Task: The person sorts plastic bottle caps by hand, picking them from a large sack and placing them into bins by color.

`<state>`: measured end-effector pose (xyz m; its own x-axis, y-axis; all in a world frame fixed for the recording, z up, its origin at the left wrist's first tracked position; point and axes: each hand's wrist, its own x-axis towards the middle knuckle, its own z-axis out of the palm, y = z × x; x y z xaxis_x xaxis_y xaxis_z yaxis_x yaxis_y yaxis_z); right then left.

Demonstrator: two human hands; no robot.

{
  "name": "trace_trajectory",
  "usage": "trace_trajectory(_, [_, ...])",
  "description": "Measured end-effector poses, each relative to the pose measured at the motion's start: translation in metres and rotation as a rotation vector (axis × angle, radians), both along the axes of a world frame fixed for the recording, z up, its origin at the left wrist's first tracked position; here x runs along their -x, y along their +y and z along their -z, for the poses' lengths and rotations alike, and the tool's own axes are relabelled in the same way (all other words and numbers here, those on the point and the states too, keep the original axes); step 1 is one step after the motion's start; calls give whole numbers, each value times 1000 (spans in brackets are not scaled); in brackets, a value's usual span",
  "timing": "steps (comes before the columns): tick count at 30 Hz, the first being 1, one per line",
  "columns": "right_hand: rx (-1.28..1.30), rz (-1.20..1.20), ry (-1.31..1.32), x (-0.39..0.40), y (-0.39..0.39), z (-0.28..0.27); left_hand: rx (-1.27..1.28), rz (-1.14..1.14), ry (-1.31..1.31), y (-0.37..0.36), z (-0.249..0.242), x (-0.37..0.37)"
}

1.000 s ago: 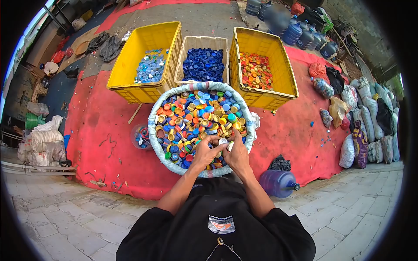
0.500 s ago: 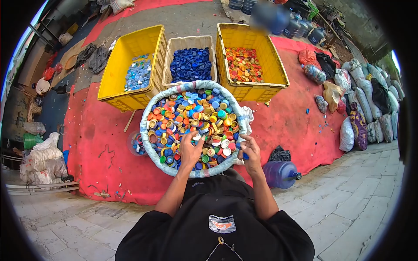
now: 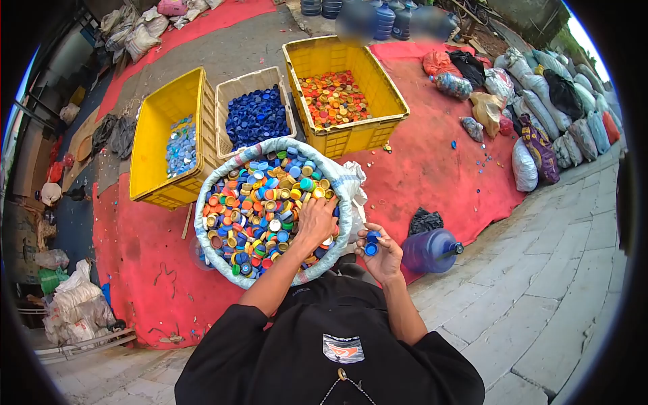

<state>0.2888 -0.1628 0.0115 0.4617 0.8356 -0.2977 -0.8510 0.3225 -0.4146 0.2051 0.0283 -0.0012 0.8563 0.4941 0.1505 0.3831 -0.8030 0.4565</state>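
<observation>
A round sack (image 3: 210, 172) with a rolled pale-blue rim is filled with mixed plastic bottle caps (image 3: 260, 209) in many colours. My left hand (image 3: 316, 221) reaches over the right part of the pile, back of the hand upward. Its fingers stretch out among the caps, and the tips are partly hidden. Just outside the sack's right rim, my right hand (image 3: 383, 260) is turned palm up. Its fingers are closed round a few blue bottle caps (image 3: 371, 244).
Beyond the sack stand a yellow crate (image 3: 145, 162) of light-blue caps, a white crate (image 3: 223, 111) of dark-blue caps and a yellow crate (image 3: 388, 101) of orange-red caps. A large water bottle (image 3: 430, 251) lies at right. Filled sacks (image 3: 540, 94) line the far right.
The view has turned right, shifting the crates and sack leftward. My left hand has moved to the pile's right side. My right hand has turned palm up, showing blue caps, and is outside the rim.
</observation>
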Motion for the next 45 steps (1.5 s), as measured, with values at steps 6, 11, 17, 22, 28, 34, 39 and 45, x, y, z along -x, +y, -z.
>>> trace_trajectory(6, [-2, 38, -16, -7, -5, 9, 14, 81, 105, 5, 2, -9])
trace_trajectory(11, [8, 11, -7, -8, 1, 9, -33, 63, 129, 3, 2, -9])
trace_trajectory(17, [50, -39, -23, -6, 12, 6, -109, 86, 52, 2, 17, -7])
trace_trajectory(22, [127, -34, -39, -3, 23, 9, 105, -145, -178, 8, 2, 19])
trace_trajectory(28, [397, -183, -378, 9, 50, 12, 1799, -426, -550, 14, -36, 60])
trace_trajectory(34, [442, -89, -1478, 40, 94, -39, 1969, -551, -733, -5, -47, 83])
trace_trajectory(39, [311, 10, -1757, 55, 116, -35, 1957, -583, -840, -16, -46, 97])
trace_trajectory(45, [171, -67, -1865, 64, 120, -27, 1880, -647, -906, -17, -52, 110])
